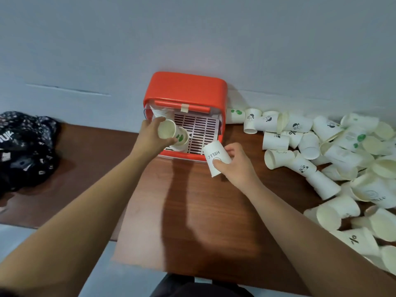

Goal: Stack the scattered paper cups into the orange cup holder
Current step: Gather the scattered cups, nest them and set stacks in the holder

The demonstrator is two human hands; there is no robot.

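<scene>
The orange cup holder [186, 88] stands against the wall with its front open and a white slotted tray [199, 129] inside. A stack of cups [160, 113] sits in its back left corner. My left hand [153, 136] grips a white paper cup with green dots [171, 133], mouth toward me, over another cup [182, 144] at the tray's front left. My right hand [235, 162] holds a "HELLO" cup [215, 157] just in front of the holder, base pointing at it. Many scattered paper cups [334, 159] lie to the right.
The brown wooden table [192, 211] runs up to a pale wall [192, 39]. A dark patterned cloth [23, 146] lies at the left. The cup pile spreads from beside the holder down the table's right side.
</scene>
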